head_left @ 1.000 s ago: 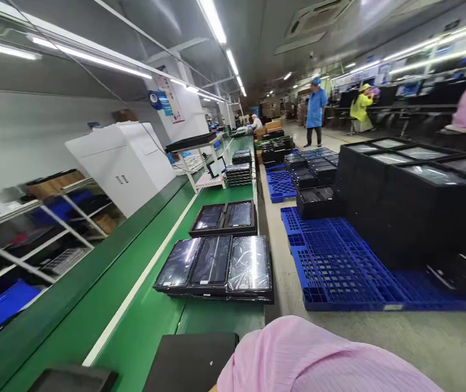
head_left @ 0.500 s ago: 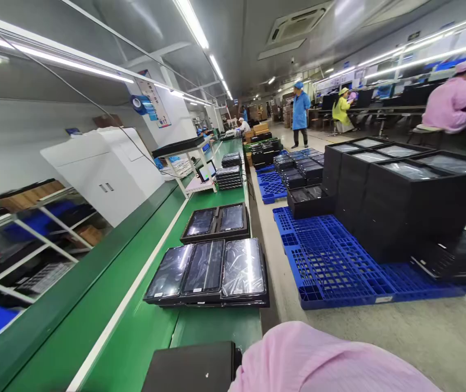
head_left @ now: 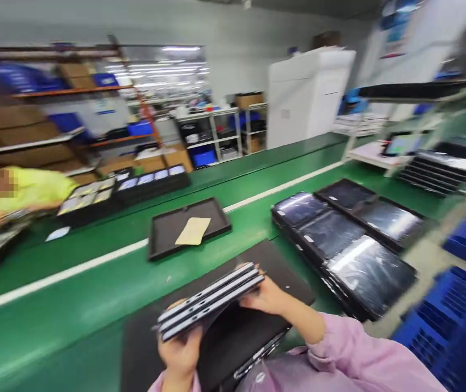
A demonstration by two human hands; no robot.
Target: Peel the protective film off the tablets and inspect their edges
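A stack of three thin tablets with silvery edges is held edge-up between my two hands. My left hand is closed around the lower left end of the stack. At the upper right end, my right hand grips the same stack, thumb and fingers on either side. Beneath them, on the green bench, are a dark foam board and a black tray, partly hidden by the stack and my hands.
A shallow black tray with a yellow paper lies beyond. Film-covered screens sit in trays to the right. A co-worker in yellow is at far left. Blue pallets stand on the floor, right.
The view has swung left and down from the aisle to the bench. Both hands, out of view before, now show holding the tablet stack.
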